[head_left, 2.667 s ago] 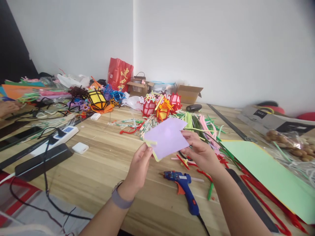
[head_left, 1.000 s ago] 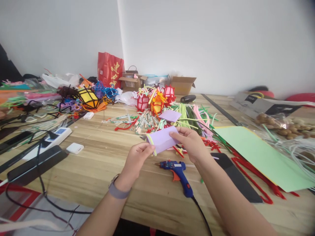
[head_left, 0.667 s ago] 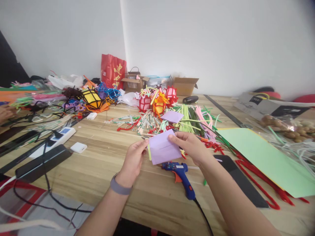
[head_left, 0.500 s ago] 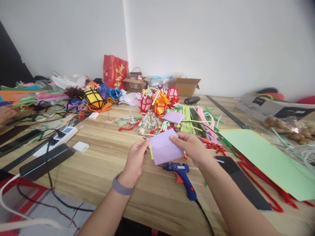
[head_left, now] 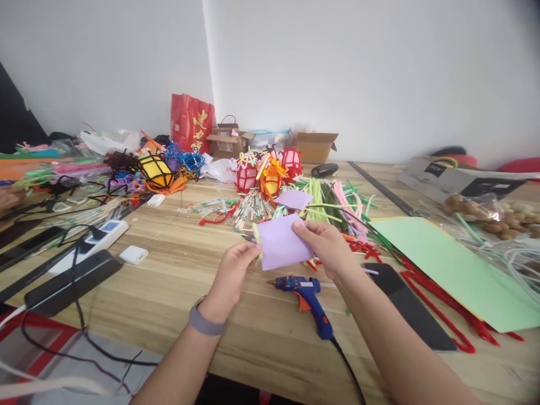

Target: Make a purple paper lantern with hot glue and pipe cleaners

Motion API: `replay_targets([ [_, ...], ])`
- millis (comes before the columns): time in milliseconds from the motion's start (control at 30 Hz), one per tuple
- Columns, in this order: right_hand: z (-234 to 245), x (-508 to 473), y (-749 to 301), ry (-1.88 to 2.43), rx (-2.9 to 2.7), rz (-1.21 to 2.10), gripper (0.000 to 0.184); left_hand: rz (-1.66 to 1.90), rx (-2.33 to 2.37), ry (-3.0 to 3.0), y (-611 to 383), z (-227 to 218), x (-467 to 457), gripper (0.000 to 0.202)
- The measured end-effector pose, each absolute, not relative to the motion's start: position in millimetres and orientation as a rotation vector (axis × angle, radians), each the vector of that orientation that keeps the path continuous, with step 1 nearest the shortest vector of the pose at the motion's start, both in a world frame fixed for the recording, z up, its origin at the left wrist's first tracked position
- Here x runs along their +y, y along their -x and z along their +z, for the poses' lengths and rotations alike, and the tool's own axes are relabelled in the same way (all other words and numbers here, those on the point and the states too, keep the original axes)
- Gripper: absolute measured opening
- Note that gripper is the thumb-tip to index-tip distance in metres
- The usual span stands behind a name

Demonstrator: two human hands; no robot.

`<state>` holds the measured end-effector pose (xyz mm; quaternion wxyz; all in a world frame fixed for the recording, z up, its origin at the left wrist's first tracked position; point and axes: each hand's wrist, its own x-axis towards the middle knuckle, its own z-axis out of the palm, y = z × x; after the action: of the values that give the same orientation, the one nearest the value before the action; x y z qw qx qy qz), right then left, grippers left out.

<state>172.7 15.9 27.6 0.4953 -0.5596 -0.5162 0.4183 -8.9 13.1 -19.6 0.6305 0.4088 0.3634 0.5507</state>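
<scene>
Between my two hands a piece of purple paper [head_left: 282, 242] is held up above the table. A yellow-green pipe cleaner [head_left: 256, 233] runs along its left edge. My left hand [head_left: 236, 267] pinches that edge and the pipe cleaner between thumb and fingers. My right hand [head_left: 327, 247] grips the paper's right side, thumb on the front face and fingers behind it. Just below the paper lies a blue glue gun [head_left: 310, 298] with an orange trigger, its nozzle pointing left. Another purple sheet [head_left: 294, 198] rests on the pipe cleaners behind.
Small lanterns [head_left: 270, 177] and green pipe cleaners [head_left: 319, 197] lie beyond my hands. On the right are a light green sheet [head_left: 447, 259] and a dark tablet-like slab [head_left: 407, 304]. A power strip [head_left: 90, 247] with cables is on the left. A co-worker's hand [head_left: 10, 199] shows at the far left.
My left hand has slid lower along the paper's left edge, so more of the pipe cleaner shows above it. The paper is tilted slightly differently. The whole view has shifted a little.
</scene>
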Motion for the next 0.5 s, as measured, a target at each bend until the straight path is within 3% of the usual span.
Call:
replay_targets([
  [167, 23.7, 3.5, -155.5, 1.371, -1.477, 0.114, 0.019, 1.275, 0.723, -0.615, 4.3, -19.8, 16.3, 0.019],
  [300, 9.0, -12.4, -129.7, 1.355, -1.964, -0.095, 0.019, 1.336, 0.716, -0.534, -0.9, -19.1, 13.7, 0.015],
  [500, -11.5, -7.9, -120.8, 1.458, -2.039, -0.356, 0.014, 1.267, 0.699, -0.511, -7.9, -18.0, 9.0, 0.013],
])
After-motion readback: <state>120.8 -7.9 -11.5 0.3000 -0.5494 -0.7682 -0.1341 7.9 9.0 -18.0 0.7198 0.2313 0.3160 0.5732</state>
